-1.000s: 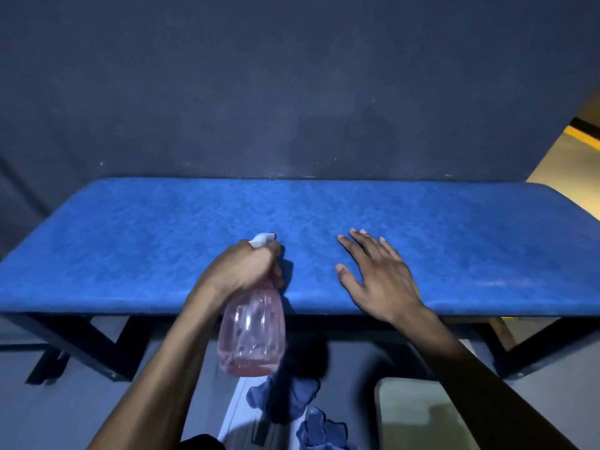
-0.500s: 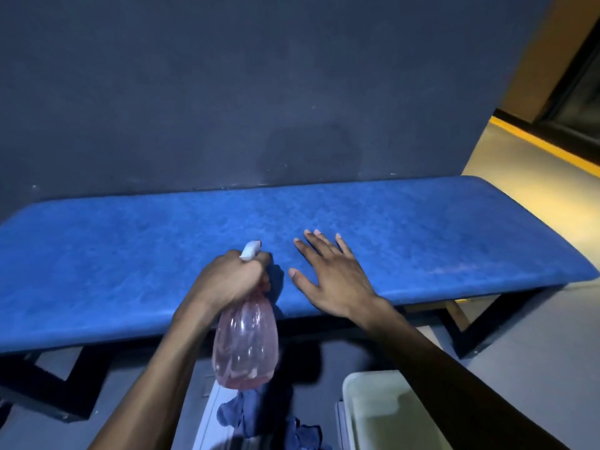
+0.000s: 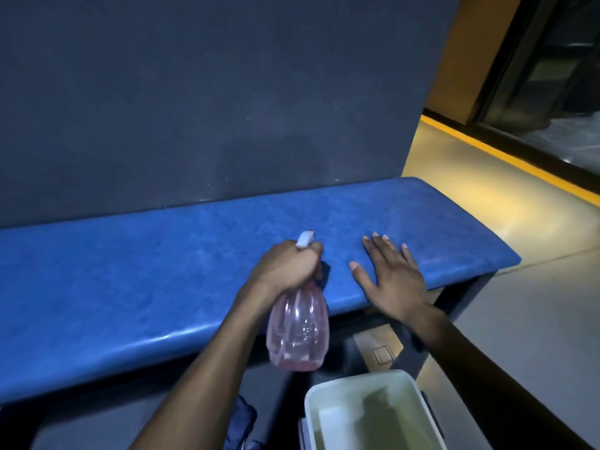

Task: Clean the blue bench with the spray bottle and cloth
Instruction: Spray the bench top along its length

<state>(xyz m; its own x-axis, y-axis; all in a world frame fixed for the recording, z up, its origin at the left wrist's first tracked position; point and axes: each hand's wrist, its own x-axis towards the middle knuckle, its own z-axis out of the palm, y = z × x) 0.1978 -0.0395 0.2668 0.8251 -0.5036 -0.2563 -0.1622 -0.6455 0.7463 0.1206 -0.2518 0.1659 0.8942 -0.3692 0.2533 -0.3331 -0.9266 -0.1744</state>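
Blue bench, left hand gripping spray bottle, right hand flat

Mottled blue bench, clear pink spray bottle with white nozzle, dark blue cloth.

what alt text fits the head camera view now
A left hand grips a pink spray bottle over a blue bench while the right hand rests flat on it. A pale bin sits below.
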